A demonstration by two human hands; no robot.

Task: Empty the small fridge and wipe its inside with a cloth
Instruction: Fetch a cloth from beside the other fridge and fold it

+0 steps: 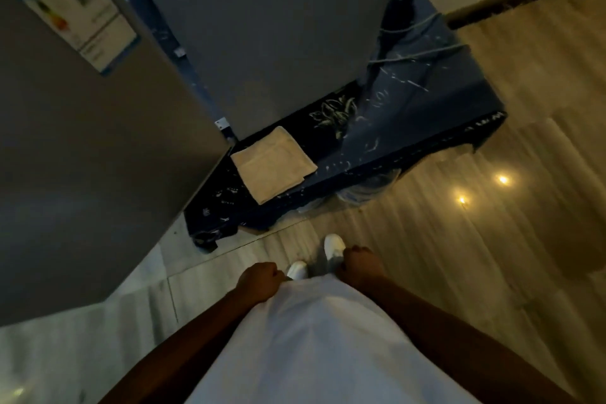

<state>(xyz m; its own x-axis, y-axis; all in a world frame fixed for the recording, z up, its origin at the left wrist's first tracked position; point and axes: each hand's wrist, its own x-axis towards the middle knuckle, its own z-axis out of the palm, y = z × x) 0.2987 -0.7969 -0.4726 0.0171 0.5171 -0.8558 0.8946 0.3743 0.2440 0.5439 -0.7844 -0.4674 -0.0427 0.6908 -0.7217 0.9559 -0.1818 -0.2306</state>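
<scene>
A grey fridge (272, 29) stands on a low stand draped in dark blue patterned fabric (423, 108). Its grey door (82, 147), bearing an energy label (75, 6), swings out to the left; the inside is hidden from this angle. A folded beige cloth (273, 164) lies on the stand's front corner, just below the fridge. My left hand (260, 280) and my right hand (360, 261) hang low in front of me, both curled into fists and holding nothing, well short of the cloth.
Wood-look floor (492, 239) stretches to the right with two light reflections. Pale tiles (98, 338) lie at the left. My white shoes (333, 246) stand near the stand's front edge. A clear plastic item (370, 187) peeks from under the stand.
</scene>
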